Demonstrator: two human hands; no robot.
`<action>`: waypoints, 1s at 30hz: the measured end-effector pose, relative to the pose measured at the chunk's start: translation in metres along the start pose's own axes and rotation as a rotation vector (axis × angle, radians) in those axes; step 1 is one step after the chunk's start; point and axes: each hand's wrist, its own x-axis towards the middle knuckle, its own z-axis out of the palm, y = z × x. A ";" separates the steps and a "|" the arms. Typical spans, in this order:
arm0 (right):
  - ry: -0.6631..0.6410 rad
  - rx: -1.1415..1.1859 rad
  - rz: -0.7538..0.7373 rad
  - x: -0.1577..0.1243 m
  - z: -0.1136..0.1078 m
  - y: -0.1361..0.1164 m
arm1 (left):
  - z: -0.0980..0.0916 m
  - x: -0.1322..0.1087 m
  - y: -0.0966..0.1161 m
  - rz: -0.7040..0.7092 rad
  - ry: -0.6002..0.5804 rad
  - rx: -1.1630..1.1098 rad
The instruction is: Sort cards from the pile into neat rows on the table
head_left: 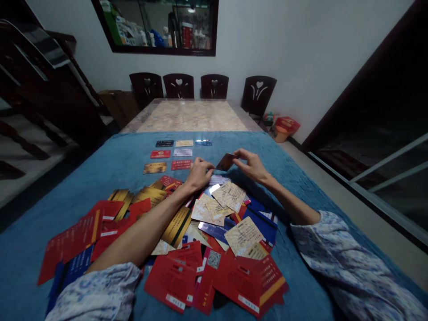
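My right hand point(251, 166) pinches a dark card point(225, 162) between thumb and fingers, tilted above the blue cloth. Just left of that card, my left hand point(199, 174) is closed, its fingers bent together; whether they touch the card's corner or hold anything I cannot tell. Past my left hand lie several cards in short rows, among them a red card point(181, 165), a gold card point(154, 168) and a black card point(165, 143). Under and around my forearms spreads a loose heap of red, gold, blue and cream cards, including a cream card point(229, 196) near my hands.
A blue cloth point(117, 154) covers the near part of the table; the bare marbled tabletop point(197, 113) shows beyond it. Several dark chairs stand at the far end, such as one chair point(258, 94). An orange bucket point(281, 133) is on the floor at the right.
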 end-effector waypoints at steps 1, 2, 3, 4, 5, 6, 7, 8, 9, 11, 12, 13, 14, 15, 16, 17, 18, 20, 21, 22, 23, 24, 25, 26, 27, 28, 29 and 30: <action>0.042 -0.044 -0.037 0.000 -0.001 0.000 | 0.000 0.000 0.000 0.007 0.007 -0.004; 0.077 -0.101 -0.075 0.000 -0.002 -0.001 | 0.001 0.000 0.000 0.014 0.018 -0.009; 0.103 -0.170 -0.114 0.000 -0.003 -0.002 | 0.001 0.001 0.000 0.023 0.036 -0.015; 0.116 -0.248 -0.152 0.000 -0.005 -0.003 | 0.001 0.001 0.000 0.035 0.059 -0.022; 0.117 -0.329 -0.190 -0.001 -0.006 -0.005 | 0.001 0.001 0.000 0.050 0.086 -0.028; 0.106 -0.409 -0.230 -0.001 -0.007 -0.007 | 0.000 0.001 0.000 0.068 0.116 -0.035; 0.087 -0.484 -0.273 -0.002 -0.008 -0.010 | 0.000 0.001 0.001 0.087 0.143 -0.041; 0.062 -0.550 -0.320 -0.003 -0.008 -0.012 | -0.001 0.000 0.003 0.108 0.166 -0.048; 0.036 -0.603 -0.366 -0.004 -0.007 -0.014 | -0.002 0.000 0.004 0.127 0.181 -0.052; -0.002 -0.662 -0.442 -0.005 -0.005 -0.018 | -0.003 -0.002 0.007 0.164 0.185 -0.051; -0.013 -0.669 -0.467 -0.005 -0.004 -0.018 | -0.003 -0.003 0.008 0.180 0.175 -0.047; -0.020 -0.662 -0.481 -0.005 -0.002 -0.019 | -0.003 -0.004 0.009 0.193 0.159 -0.043; -0.027 -0.647 -0.487 -0.006 0.000 -0.019 | -0.003 -0.004 0.010 0.202 0.138 -0.040; -0.036 -0.629 -0.484 -0.006 0.002 -0.019 | -0.003 -0.005 0.011 0.205 0.114 -0.038; -0.045 -0.612 -0.474 -0.006 0.004 -0.020 | -0.002 -0.005 0.011 0.205 0.090 -0.038; -0.056 -0.596 -0.456 -0.006 0.005 -0.020 | -0.001 -0.005 0.012 0.203 0.066 -0.037; -0.068 -0.583 -0.435 -0.006 0.006 -0.021 | -0.001 -0.004 0.011 0.199 0.046 -0.033; -0.091 -0.562 -0.391 -0.007 0.007 -0.021 | 0.000 -0.004 0.011 0.187 0.019 -0.019; -0.102 -0.553 -0.372 -0.007 0.008 -0.022 | -0.001 -0.004 0.011 0.178 0.012 -0.012; -0.111 -0.545 -0.355 -0.007 0.008 -0.021 | -0.001 -0.004 0.011 0.166 0.010 -0.005; -0.117 -0.537 -0.340 -0.008 0.008 -0.021 | -0.001 -0.004 0.010 0.151 0.013 0.000; -0.121 -0.531 -0.325 -0.008 0.009 -0.019 | -0.002 -0.004 0.010 0.134 0.020 0.005; -0.125 -0.527 -0.311 -0.008 0.009 -0.018 | -0.003 -0.004 0.011 0.117 0.030 0.010; -0.128 -0.524 -0.300 -0.009 0.010 -0.016 | -0.003 -0.004 0.011 0.102 0.039 0.015; -0.130 -0.524 -0.289 -0.009 0.011 -0.015 | -0.004 -0.005 0.011 0.091 0.047 0.021; -0.134 -0.526 -0.280 -0.010 0.011 -0.013 | -0.005 -0.005 0.012 0.082 0.050 0.030; -0.139 -0.530 -0.271 -0.010 0.012 -0.011 | -0.006 -0.005 0.012 0.075 0.048 0.042; -0.145 -0.537 -0.262 -0.011 0.013 -0.010 | -0.007 -0.006 0.013 0.068 0.041 0.057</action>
